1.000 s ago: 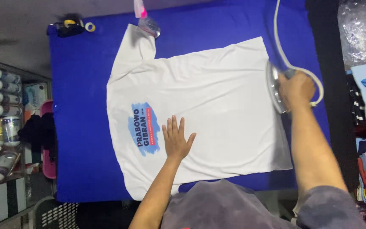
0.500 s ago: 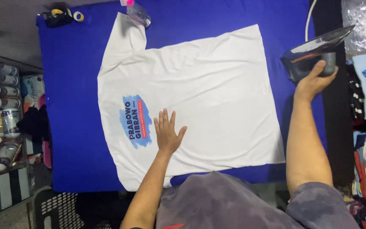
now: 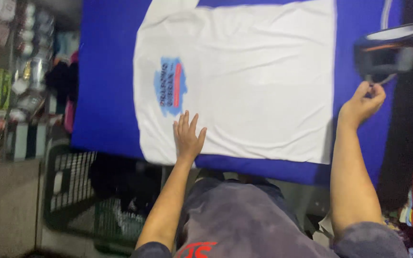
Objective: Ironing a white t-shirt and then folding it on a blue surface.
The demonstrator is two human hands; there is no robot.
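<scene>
White T-shirt (image 3: pixel 254 81) spread flat on blue ironing board (image 3: pixel 106 95).
Left hand (image 3: pixel 187 138) pressed open on near hem; right hand (image 3: pixel 362 105) loosely curled just below clothes iron (image 3: pixel 390 52), grip unclear; dark crate (image 3: pixel 96 196) near left, contents indistinct.

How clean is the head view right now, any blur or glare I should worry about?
Head view: motion-blurred throughout; the iron by the right hand smears, and the print on the white shirt is unreadable. The left hand flat on the shirt is sharper. Lighting is even on the blue table, no glare; the shelves are dim.
</scene>
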